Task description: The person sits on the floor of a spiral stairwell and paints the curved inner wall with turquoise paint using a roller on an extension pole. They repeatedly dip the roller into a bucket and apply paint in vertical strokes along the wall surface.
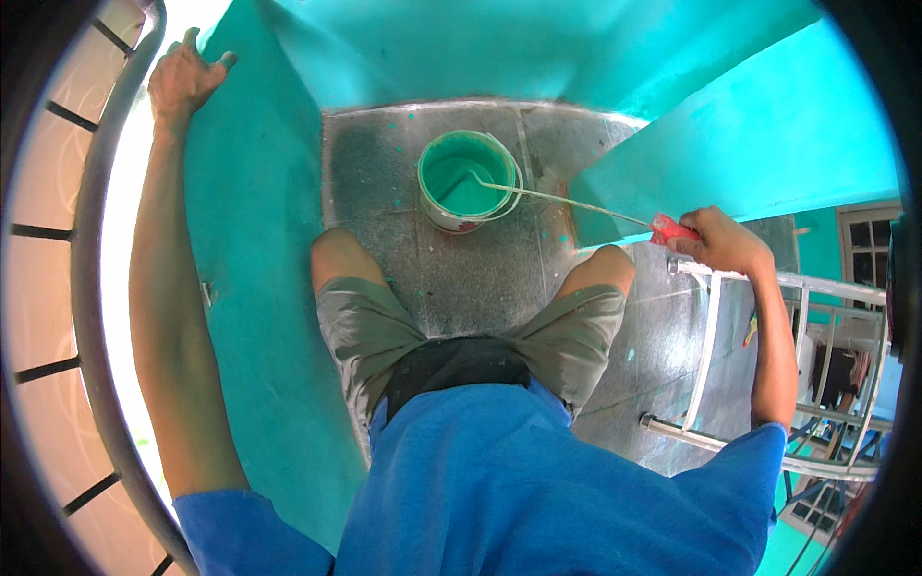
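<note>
A paint roller with a thin wire frame (576, 204) and a red handle is in my right hand (725, 240), whose fingers wrap round the handle. Its frame slants left into a white bucket (451, 219), and the roller's head end is down in the green paint (456, 182), hidden from sight. The bucket stands on the floor ahead of my knees, its wire handle hanging at the right side. At the upper left, my left hand (185, 79) lies on the top edge of the turquoise wall (254, 288), thumb and fingers apart, holding nothing.
Turquoise walls stand ahead and along both sides, the right one a low wall (740, 134). An aluminium ladder (706, 355) lies at my right. Dark tiles (384, 163) carry paint drops. A curved metal railing (86, 259) runs along the far left.
</note>
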Available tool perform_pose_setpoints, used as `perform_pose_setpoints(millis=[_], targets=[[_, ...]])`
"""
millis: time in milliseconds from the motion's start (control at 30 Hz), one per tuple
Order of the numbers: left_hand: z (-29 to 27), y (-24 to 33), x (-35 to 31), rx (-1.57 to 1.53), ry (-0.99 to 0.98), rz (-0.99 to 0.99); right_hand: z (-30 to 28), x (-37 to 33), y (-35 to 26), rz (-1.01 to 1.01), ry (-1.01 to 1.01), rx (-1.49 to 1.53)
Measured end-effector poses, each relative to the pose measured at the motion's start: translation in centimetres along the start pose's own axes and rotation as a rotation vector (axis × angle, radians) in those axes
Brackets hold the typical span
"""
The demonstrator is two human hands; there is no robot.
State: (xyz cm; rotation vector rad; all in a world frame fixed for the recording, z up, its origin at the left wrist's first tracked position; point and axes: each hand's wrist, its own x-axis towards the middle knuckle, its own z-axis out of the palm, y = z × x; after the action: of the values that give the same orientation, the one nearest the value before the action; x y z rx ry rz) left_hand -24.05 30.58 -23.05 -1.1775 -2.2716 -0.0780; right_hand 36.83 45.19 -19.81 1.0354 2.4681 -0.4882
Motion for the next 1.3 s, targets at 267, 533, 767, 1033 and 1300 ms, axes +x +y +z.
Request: perform_pose_setpoints(millis=[267, 533, 767, 1033, 1300], targets=[[0.5, -0.1, 0.2, 0.021, 0.01, 0.025, -2.1, 2.8, -1.4, 0.059, -0.129, -0.106], [0.9, -1.1, 0.2, 0.004, 0.054, 0.074, -1.8, 2.6, -1.0, -0.007, -0.063, -0.135], [1.2, -1.0, 0.0, -0.042, 0.065, 0.063, 1.6, -3.2, 0.0, -0.053, 0.19, -0.115], [-0.6, 0.5, -0.2, -0.016, -0.016, -0.019, 3.9, -6.1, -0.7, 0.099, 0.095, 0.048], [-1.9, 1.3, -0.6, -0.059, -0.041, -0.052, 5.8, -8.4, 0.9, 0.137, 0.071, 0.158]])
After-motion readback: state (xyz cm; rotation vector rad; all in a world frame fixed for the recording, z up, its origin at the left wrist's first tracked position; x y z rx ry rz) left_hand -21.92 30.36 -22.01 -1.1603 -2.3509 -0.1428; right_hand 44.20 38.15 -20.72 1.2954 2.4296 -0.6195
